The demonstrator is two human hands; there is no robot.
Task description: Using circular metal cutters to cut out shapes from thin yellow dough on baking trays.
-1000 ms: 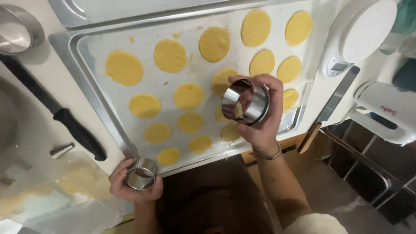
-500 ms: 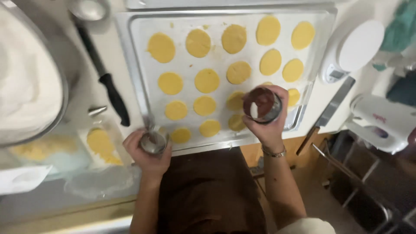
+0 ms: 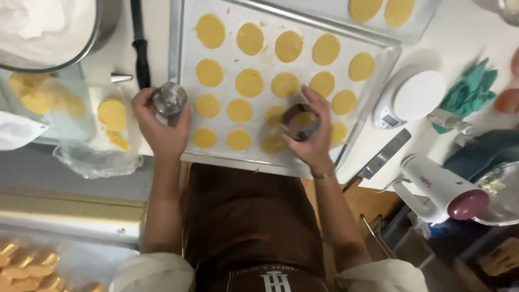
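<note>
Fingers of my left hand grip a metal ring cutter; my right hand grips another ring above dough discs on the tray.

A pale worktop runs above a steel counter edge and wooden cabinet.

Yellow dough rounds, silver ring cutters.

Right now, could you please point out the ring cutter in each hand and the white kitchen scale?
Left-hand ring cutter (image 3: 170, 99), head view, on its metal rim.
Right-hand ring cutter (image 3: 300, 121), head view, on its upper rim.
White kitchen scale (image 3: 417, 95), head view, middle of its round platform.
</note>
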